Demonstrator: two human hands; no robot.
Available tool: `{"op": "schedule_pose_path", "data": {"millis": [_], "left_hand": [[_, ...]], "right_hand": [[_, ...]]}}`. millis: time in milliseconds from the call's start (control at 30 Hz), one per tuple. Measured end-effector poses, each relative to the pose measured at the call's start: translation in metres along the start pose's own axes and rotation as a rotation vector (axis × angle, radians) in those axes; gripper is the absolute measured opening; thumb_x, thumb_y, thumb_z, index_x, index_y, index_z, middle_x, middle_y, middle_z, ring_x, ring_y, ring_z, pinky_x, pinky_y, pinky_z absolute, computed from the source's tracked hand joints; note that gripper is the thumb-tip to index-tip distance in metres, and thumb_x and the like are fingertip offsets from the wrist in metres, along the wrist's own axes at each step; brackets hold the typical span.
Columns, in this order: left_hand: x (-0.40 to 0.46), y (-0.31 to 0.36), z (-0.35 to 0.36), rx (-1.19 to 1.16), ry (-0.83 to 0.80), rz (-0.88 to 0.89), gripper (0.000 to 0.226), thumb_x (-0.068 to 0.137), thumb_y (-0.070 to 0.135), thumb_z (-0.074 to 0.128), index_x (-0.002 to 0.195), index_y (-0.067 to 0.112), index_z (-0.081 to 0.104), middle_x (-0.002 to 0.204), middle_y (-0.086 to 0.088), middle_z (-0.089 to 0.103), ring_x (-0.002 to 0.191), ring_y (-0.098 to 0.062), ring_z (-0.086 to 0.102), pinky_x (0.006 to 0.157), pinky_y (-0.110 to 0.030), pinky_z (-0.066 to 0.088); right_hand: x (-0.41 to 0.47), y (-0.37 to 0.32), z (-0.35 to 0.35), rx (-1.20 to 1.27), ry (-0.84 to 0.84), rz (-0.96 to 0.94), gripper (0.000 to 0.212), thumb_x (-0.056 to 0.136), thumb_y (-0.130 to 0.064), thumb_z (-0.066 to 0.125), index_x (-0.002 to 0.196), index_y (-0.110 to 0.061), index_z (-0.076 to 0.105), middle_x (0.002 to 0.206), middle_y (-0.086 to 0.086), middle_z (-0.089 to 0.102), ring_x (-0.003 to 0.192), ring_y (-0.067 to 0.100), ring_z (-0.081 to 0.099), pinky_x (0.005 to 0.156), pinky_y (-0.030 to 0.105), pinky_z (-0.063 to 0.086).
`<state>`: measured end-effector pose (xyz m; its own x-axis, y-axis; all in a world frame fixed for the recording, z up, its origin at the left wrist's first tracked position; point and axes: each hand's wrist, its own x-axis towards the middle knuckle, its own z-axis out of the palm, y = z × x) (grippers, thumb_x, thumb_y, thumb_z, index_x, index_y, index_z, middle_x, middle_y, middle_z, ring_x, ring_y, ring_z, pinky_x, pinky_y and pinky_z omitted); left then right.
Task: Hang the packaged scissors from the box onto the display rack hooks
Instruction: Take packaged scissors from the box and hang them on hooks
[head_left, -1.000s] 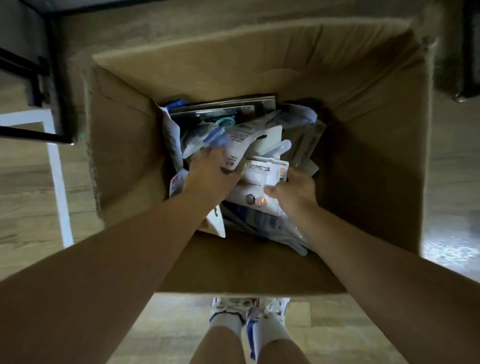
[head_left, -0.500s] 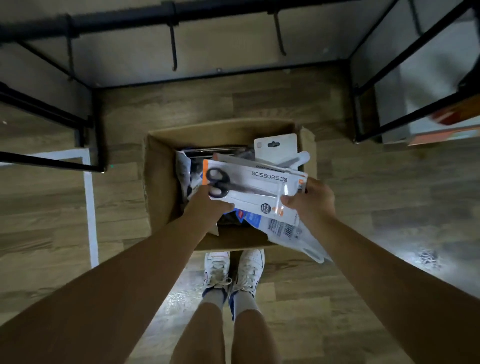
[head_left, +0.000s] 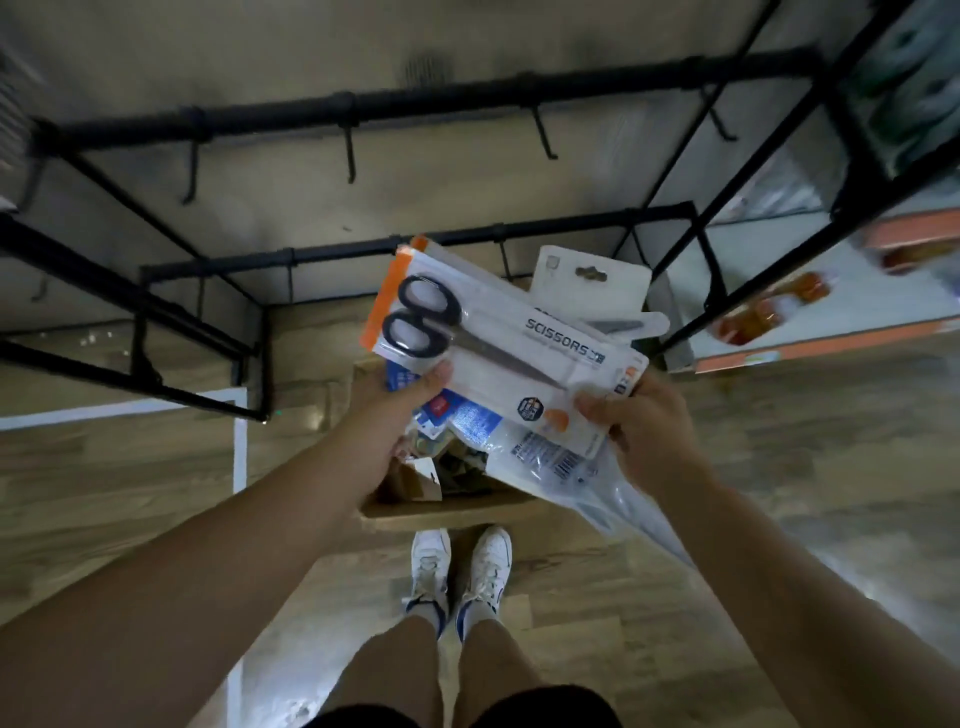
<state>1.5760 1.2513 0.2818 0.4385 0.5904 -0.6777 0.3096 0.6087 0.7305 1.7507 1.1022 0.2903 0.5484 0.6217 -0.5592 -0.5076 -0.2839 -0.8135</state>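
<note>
A person stands looking down at their own two bare forearms, white sneakers (head_left: 460, 571) and a wood-plank floor (head_left: 779, 493). The task looks to be at an early stage: every hook visible on the black metal display rack (head_left: 363, 106) ahead is bare, including the black hook (head_left: 350, 156) near the middle of the upper bar and those on the lower bar, so no package appears to have been hung yet. Held up above the open brown cardboard box (head_left: 447, 506) on the floor is a small fanned stack of packages. On top lies a white flat pack with an orange edge holding black-handled scissors (head_left: 498, 343), printed with the word SCISSORS, lying roughly level with the handles toward the left. Behind it a white card with a hang hole (head_left: 592, 280) sticks up, and a clear plastic sleeve with a barcode label (head_left: 561, 467) droops below to the right. The left hand (head_left: 395, 415) grips the stack at its near left edge, thumb pressed on top just under the scissor handles and fingers hidden beneath. The right hand (head_left: 631, 421) pinches the near right corner, thumb on top and fingers curled underneath. More packages remain in the box. Still to do, by this view: separate one pack, turn it so its hang hole faces a hook, and slide it on, then repeat for the others.
</note>
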Motion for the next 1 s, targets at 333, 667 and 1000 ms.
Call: {"op": "schedule_pose_path", "data": {"millis": [333,667,1000], "left_hand": [[-0.118,0.12,-0.034,0.118,-0.13,0.29,0.107,0.017,0.069,0.084,0.109,0.02,0.061,0.1,0.002,0.073,0.094,-0.017,0.069,0.095,-0.043,0.046],[-0.167,0.181,-0.099,-0.076,-0.267,0.419,0.088,0.031,0.063,0.087,0.108,0.025,0.063,0.107,0.001,0.071,0.098,-0.021,0.065,0.093,-0.045,0.045],[-0.196,0.225,-0.103,-0.346,-0.602,0.408,0.067,0.03,0.029,0.096,0.093,0.018,0.076,0.103,-0.008,0.072,0.09,-0.024,0.071,0.069,-0.047,0.058]], "right_hand": [[-0.084,-0.111,0.047,0.127,-0.171,-0.284,0.032,0.067,0.01,0.06,0.098,0.001,0.065,0.091,0.015,0.072,0.085,0.028,0.069,0.07,0.036,0.057],[-0.153,-0.177,0.152,0.057,-0.22,-0.535,0.028,0.082,0.015,0.049,0.098,0.001,0.067,0.085,0.011,0.074,0.078,0.024,0.071,0.058,0.028,0.056],[-0.17,-0.228,0.201,0.108,-0.301,-0.605,0.031,0.071,0.015,0.053,0.089,-0.004,0.07,0.08,0.006,0.074,0.073,0.021,0.07,0.058,0.028,0.054]]}}
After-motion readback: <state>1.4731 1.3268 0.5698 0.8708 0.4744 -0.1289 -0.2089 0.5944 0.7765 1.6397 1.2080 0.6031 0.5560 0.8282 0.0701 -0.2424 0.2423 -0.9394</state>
